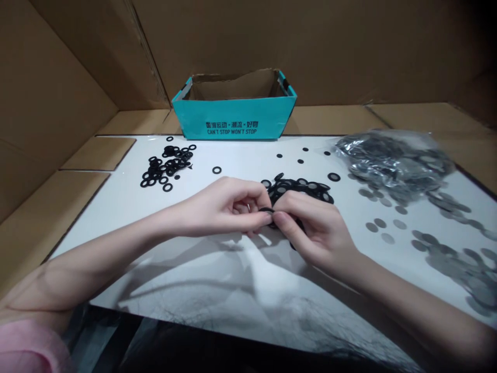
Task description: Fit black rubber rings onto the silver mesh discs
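Note:
Between both hands, just above the table, is a small black ring [266,210], mostly covered by fingers; whether a grey disc sits in it I cannot tell. My left hand [229,207] pinches it from the left with thumb and forefinger. From the other side my right hand [316,225] grips its right edge, thumb and forefinger closed. Right behind the hands lies a pile of black rings with grey discs in them [312,185], partly hidden by my right hand. Loose black rings [167,165] are heaped at the left.
A turquoise open box [233,116] stands at the back. Grey discs [446,254] are scattered on the right, near a clear plastic bag of discs [392,160]. Single rings [216,170] and small black dots [300,161] lie on the white tabletop [128,217]. Cardboard walls [330,46] surround it.

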{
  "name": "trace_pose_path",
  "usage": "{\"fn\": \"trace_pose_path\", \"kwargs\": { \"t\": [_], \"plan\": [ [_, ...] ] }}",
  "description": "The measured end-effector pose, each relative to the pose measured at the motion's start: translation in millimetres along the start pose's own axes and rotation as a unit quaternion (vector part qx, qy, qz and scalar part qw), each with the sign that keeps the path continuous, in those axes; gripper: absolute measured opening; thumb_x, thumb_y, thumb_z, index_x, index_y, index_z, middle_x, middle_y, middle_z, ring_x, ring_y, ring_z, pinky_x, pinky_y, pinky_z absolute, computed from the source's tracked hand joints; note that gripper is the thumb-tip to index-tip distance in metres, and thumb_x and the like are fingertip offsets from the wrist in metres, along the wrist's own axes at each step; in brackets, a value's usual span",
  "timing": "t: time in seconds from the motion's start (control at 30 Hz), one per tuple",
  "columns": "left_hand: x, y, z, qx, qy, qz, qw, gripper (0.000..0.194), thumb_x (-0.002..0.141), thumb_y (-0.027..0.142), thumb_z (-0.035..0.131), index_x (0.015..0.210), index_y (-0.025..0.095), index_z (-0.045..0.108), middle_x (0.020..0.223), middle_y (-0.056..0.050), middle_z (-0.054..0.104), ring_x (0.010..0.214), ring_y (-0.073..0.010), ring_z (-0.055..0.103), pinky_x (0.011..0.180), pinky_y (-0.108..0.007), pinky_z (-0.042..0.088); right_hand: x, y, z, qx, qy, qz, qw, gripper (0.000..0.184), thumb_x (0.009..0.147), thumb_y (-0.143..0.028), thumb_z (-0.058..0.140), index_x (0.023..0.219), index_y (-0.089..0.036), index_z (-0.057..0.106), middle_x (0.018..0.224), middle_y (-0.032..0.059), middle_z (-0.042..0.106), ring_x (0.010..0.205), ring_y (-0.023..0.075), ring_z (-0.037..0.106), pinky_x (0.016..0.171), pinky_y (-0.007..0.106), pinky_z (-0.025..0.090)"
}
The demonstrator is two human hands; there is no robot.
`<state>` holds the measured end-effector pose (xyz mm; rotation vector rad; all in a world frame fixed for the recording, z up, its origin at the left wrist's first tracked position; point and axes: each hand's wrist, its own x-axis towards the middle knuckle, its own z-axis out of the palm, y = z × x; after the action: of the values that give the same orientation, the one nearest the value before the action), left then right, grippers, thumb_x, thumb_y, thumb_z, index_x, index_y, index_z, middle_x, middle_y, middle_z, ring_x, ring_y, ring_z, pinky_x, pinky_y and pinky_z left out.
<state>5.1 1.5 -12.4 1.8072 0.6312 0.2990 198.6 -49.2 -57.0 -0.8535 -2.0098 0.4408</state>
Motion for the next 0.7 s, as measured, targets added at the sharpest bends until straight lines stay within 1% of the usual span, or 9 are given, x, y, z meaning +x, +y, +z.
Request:
{"fn": "trace_pose_path", "kwargs": {
  "t": [0.1, 0.2, 0.23, 0.3, 0.37, 0.43, 0.5, 0.57, 0.7],
  "plan": [
    [1.0, 2.4, 1.3, -0.035, -0.007, -0.021, 0.999, 0.013, 0.088, 0.024, 0.060, 0.085, 0.012, 0.057, 0.068, -0.001, 0.065, 0.062, -0.0089, 0.063, 0.055, -0.015, 0.048, -2.1, -1.7, 2.1, 0.006, 0.039, 0.000, 0.999, 0.019, 0.088, -0.006, 0.051, 0.075, -0.019, 0.054, 0.064, -0.0002, 0.054, 0.060, 0.0092, 0.049, 0.054, 0.022, 0.040],
    [3.3, 3.5, 0.2, -0.031, -0.031, -0.053, 0.998, 0.011, 0.083, 0.018, 0.063, 0.078, 0.012, 0.056, 0.058, 0.002, 0.060, 0.052, -0.0068, 0.057, 0.048, -0.013, 0.042, -5.8, -3.3, 7.1, 0.010, 0.061, 0.007, 0.998, 0.017, 0.088, -0.006, 0.053, 0.077, -0.019, 0.056, 0.067, 0.0012, 0.056, 0.063, 0.0103, 0.052, 0.055, 0.024, 0.042],
    [4.0, 3.3, -0.2, -0.024, -0.030, -0.057, 0.998, 0.010, 0.082, 0.016, 0.063, 0.076, 0.012, 0.056, 0.056, 0.003, 0.058, 0.051, -0.0060, 0.055, 0.048, -0.013, 0.041, -6.8, -3.5, 8.8, 0.008, 0.063, 0.009, 0.998, 0.017, 0.088, -0.006, 0.054, 0.077, -0.019, 0.056, 0.067, 0.0013, 0.056, 0.063, 0.0105, 0.052, 0.055, 0.024, 0.042],
    [5.0, 1.8, -0.3, -0.011, 0.000, -0.041, 0.999, 0.010, 0.079, 0.015, 0.065, 0.075, 0.012, 0.057, 0.058, 0.004, 0.055, 0.053, -0.0048, 0.052, 0.049, -0.013, 0.040, -8.2, -3.5, 11.0, 0.001, 0.067, 0.012, 0.998, 0.016, 0.088, -0.006, 0.054, 0.078, -0.019, 0.056, 0.067, 0.0013, 0.057, 0.063, 0.0104, 0.052, 0.056, 0.024, 0.042],
    [5.2, 0.1, 0.3, 0.003, 0.047, -0.005, 0.999, 0.010, 0.079, 0.016, 0.066, 0.076, 0.012, 0.058, 0.062, 0.004, 0.054, 0.056, -0.0044, 0.050, 0.052, -0.014, 0.040, -8.4, -3.2, 11.2, -0.007, 0.077, 0.020, 0.997, 0.015, 0.088, -0.008, 0.054, 0.078, -0.019, 0.056, 0.068, 0.0011, 0.056, 0.063, 0.0101, 0.052, 0.057, 0.025, 0.042],
    [4.7, -1.0, 1.6, 0.006, 0.071, 0.031, 0.997, 0.009, 0.083, 0.018, 0.064, 0.079, 0.012, 0.058, 0.067, 0.003, 0.057, 0.061, -0.0055, 0.054, 0.055, -0.015, 0.043, -7.6, -3.0, 9.6, -0.010, 0.081, 0.030, 0.996, 0.015, 0.089, -0.009, 0.054, 0.078, -0.019, 0.056, 0.068, 0.0007, 0.055, 0.063, 0.0097, 0.051, 0.057, 0.024, 0.042],
    [4.1, -1.2, 3.5, -0.011, 0.065, 0.044, 0.997, 0.009, 0.087, 0.018, 0.060, 0.083, 0.011, 0.057, 0.071, 0.001, 0.060, 0.064, -0.0070, 0.059, 0.058, -0.016, 0.046, -6.3, -2.8, 6.8, -0.009, 0.071, 0.035, 0.997, 0.015, 0.090, -0.010, 0.053, 0.078, -0.019, 0.056, 0.068, 0.0005, 0.056, 0.063, 0.0095, 0.052, 0.058, 0.024, 0.042],
    [4.1, -0.8, 5.6, -0.033, 0.055, 0.043, 0.997, 0.009, 0.089, 0.018, 0.057, 0.084, 0.011, 0.057, 0.072, 0.000, 0.062, 0.064, -0.0080, 0.062, 0.059, -0.017, 0.049, -5.0, -2.7, 4.2, -0.012, 0.062, 0.038, 0.997, 0.015, 0.090, -0.010, 0.052, 0.078, -0.019, 0.056, 0.069, 0.0007, 0.057, 0.063, 0.0094, 0.051, 0.057, 0.024, 0.042],
    [5.3, 0.2, 8.2, -0.022, 0.062, 0.038, 0.997, 0.009, 0.087, 0.017, 0.059, 0.082, 0.010, 0.057, 0.066, 0.001, 0.060, 0.059, -0.0076, 0.060, 0.054, -0.017, 0.048, -4.5, -3.9, 3.8, -0.021, 0.072, 0.039, 0.996, 0.017, 0.090, -0.010, 0.052, 0.076, -0.019, 0.056, 0.067, 0.0003, 0.056, 0.061, 0.0098, 0.051, 0.056, 0.025, 0.041]
  ]
}}
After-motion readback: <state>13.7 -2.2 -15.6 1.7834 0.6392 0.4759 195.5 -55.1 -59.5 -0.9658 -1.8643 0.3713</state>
